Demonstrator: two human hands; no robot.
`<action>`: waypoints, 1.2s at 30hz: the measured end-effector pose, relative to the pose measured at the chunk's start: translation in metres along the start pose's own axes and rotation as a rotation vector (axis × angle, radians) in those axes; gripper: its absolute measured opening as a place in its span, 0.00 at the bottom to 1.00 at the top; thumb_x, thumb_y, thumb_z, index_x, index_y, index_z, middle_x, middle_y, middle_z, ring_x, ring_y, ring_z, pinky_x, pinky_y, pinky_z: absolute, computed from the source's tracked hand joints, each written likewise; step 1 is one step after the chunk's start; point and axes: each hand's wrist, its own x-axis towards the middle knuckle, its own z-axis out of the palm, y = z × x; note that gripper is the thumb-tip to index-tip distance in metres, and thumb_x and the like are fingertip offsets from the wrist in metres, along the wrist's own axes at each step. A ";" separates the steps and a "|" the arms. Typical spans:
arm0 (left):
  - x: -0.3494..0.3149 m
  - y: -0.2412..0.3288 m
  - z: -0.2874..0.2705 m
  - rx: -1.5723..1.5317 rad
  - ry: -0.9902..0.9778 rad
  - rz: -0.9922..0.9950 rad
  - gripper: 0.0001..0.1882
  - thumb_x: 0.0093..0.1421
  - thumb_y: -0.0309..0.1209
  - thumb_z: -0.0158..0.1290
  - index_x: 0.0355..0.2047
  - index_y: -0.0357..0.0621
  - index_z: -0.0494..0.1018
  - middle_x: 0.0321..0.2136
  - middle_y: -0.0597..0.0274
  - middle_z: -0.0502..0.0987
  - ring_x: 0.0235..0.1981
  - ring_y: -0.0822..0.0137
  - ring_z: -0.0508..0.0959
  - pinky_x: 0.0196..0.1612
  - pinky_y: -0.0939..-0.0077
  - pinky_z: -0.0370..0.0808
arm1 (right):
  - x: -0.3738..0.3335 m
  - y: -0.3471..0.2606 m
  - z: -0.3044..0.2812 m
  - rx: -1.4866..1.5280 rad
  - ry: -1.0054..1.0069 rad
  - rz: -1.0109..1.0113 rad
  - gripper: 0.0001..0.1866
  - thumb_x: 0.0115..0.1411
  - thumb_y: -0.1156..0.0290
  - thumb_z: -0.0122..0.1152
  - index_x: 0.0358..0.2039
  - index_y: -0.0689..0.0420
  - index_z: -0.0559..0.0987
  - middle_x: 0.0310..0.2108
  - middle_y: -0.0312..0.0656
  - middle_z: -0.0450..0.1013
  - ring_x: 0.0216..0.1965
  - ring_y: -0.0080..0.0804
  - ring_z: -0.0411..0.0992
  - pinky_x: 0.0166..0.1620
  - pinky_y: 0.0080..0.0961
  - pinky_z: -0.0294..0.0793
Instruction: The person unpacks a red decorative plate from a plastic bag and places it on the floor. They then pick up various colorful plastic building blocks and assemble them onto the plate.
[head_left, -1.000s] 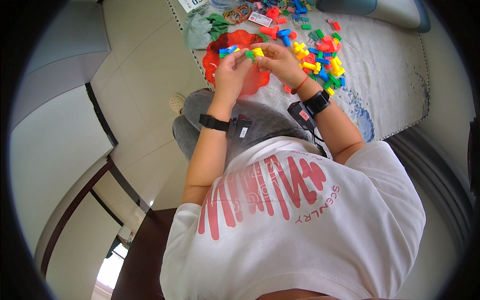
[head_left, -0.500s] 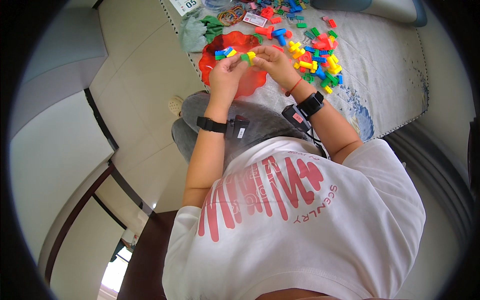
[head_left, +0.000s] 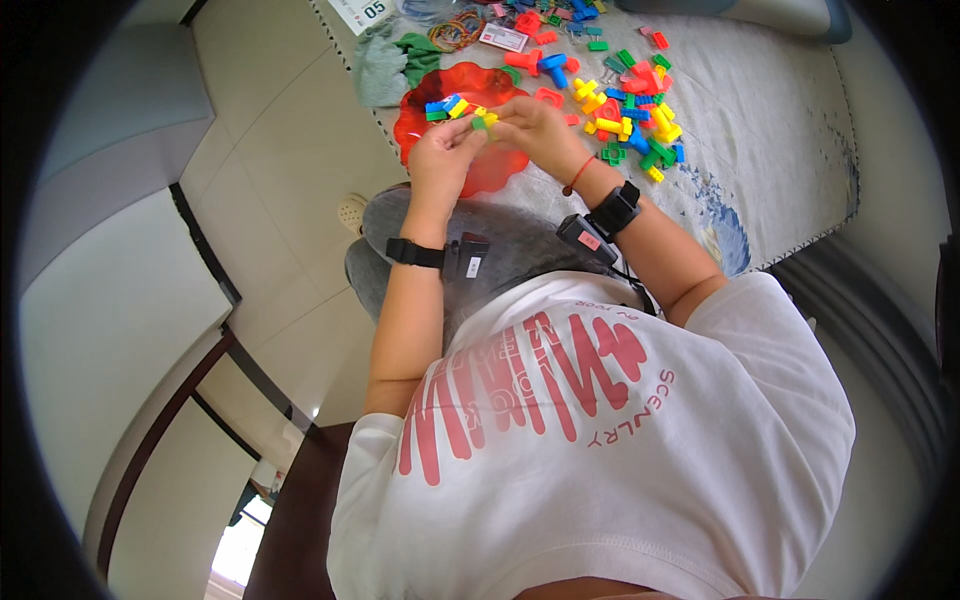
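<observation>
Above a red scalloped-rim bowl [head_left: 487,76], my two hands meet at a small pair of toy bricks. My left hand [head_left: 440,158] pinches a green brick [head_left: 479,124] between thumb and fingers. Against it sits a yellow brick [head_left: 491,117], gripped by the fingertips of my right hand [head_left: 533,128]. The two bricks touch; whether they are locked together is too small to tell. Just beyond my left fingers, several blue, green and yellow bricks [head_left: 446,107] show over the bowl. Part of the bowl's inside is hidden by my hands.
Right of the bowl lies a loose pile of coloured toy bricks, nuts and bolts [head_left: 635,112]. Green cloths [head_left: 418,57], rubber bands [head_left: 458,32] and a white card [head_left: 503,38] lie beyond. The cloth-covered table's edge [head_left: 352,75] runs along the left.
My hands have drawn slightly closer, and the yellow brick in my right hand has come against the green one in my left. The view has shifted a little.
</observation>
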 end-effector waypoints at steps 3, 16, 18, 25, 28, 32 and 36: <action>0.004 -0.007 0.000 0.055 0.023 0.047 0.16 0.58 0.26 0.55 0.46 0.31 0.71 0.34 0.62 0.77 0.32 0.76 0.76 0.37 0.85 0.74 | 0.001 0.007 0.005 0.041 0.053 -0.002 0.11 0.59 0.74 0.56 0.40 0.67 0.71 0.35 0.43 0.73 0.36 0.27 0.74 0.39 0.22 0.78; 0.030 -0.046 -0.008 0.539 0.212 0.291 0.20 0.53 0.29 0.55 0.45 0.33 0.70 0.38 0.52 0.75 0.38 0.62 0.76 0.44 0.71 0.71 | 0.034 0.041 -0.087 -0.876 0.638 -0.434 0.12 0.52 0.69 0.60 0.38 0.56 0.78 0.39 0.47 0.73 0.43 0.45 0.70 0.47 0.34 0.70; 0.030 -0.049 -0.009 0.466 0.245 0.270 0.20 0.53 0.29 0.55 0.46 0.35 0.71 0.40 0.50 0.74 0.41 0.57 0.74 0.46 0.67 0.71 | 0.039 0.039 -0.128 -1.108 0.841 -0.404 0.13 0.50 0.69 0.61 0.39 0.55 0.78 0.38 0.46 0.73 0.42 0.45 0.70 0.46 0.35 0.70; 0.019 -0.025 0.009 0.402 0.129 0.242 0.15 0.54 0.29 0.54 0.43 0.39 0.72 0.43 0.52 0.71 0.43 0.61 0.73 0.44 0.70 0.72 | 0.054 0.009 -0.164 -1.505 0.765 0.215 0.14 0.50 0.66 0.58 0.39 0.48 0.79 0.40 0.44 0.73 0.43 0.43 0.71 0.45 0.36 0.71; 0.017 -0.028 0.012 0.365 0.107 0.215 0.14 0.55 0.28 0.54 0.43 0.39 0.72 0.43 0.54 0.72 0.43 0.63 0.73 0.43 0.72 0.73 | 0.065 0.014 -0.166 -1.458 0.811 0.103 0.13 0.51 0.68 0.56 0.38 0.49 0.79 0.39 0.45 0.72 0.42 0.44 0.71 0.43 0.37 0.72; 0.012 -0.021 0.019 0.371 0.086 0.225 0.14 0.56 0.28 0.53 0.43 0.38 0.72 0.42 0.55 0.71 0.42 0.65 0.73 0.43 0.73 0.73 | 0.084 0.034 -0.178 -1.492 0.725 -0.212 0.12 0.51 0.71 0.54 0.37 0.51 0.78 0.36 0.47 0.72 0.40 0.47 0.71 0.41 0.38 0.72; 0.017 -0.026 0.020 0.360 0.068 0.239 0.14 0.56 0.28 0.53 0.42 0.38 0.72 0.41 0.56 0.72 0.39 0.66 0.74 0.42 0.73 0.74 | 0.084 0.043 -0.174 -1.466 0.630 -0.171 0.11 0.51 0.71 0.57 0.37 0.52 0.78 0.34 0.48 0.71 0.39 0.48 0.71 0.41 0.39 0.72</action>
